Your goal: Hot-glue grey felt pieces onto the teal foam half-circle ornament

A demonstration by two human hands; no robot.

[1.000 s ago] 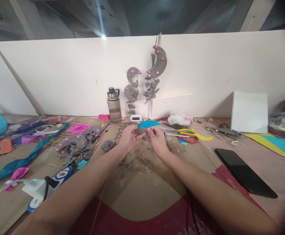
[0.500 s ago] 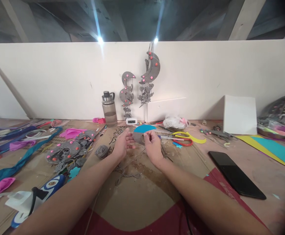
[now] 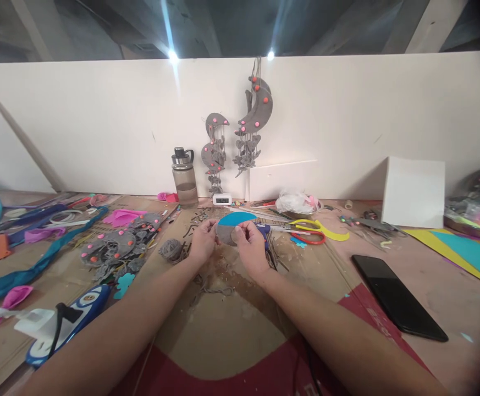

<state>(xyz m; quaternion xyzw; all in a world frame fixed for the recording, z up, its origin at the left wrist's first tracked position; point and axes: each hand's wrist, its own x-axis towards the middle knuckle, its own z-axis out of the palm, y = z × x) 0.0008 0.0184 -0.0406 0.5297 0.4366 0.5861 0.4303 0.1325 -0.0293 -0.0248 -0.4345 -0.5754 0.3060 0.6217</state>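
Observation:
A rounded flat piece [image 3: 226, 235], grey below with a bright blue upper part, looks like felt and is held up between my hands. My right hand [image 3: 253, 248] pinches its right side between thumb and fingers. My left hand [image 3: 203, 241] has its fingers closed at the left edge; the exact grip is partly hidden. A ball of grey yarn [image 3: 171, 250] lies left of my left hand, and a loose grey yarn strand [image 3: 210, 291] lies below. Beside my right hand is a dark blue tool [image 3: 267, 235], partly hidden, with red-handled scissors [image 3: 309, 237] further right.
A water bottle [image 3: 185, 179] and small white clock [image 3: 222, 199] stand by the wall. Grey moon hangings [image 3: 260, 110] hang above. Decorated grey pieces [image 3: 116, 242] and a blue-and-white object [image 3: 70, 324] lie left; a black phone [image 3: 396, 297] lies right. Cardboard [image 3: 223, 341] covers the table.
My left hand has closed from spread fingers onto the left edge of the rounded piece. The piece and my right hand have shifted slightly left. The view has tilted a little.

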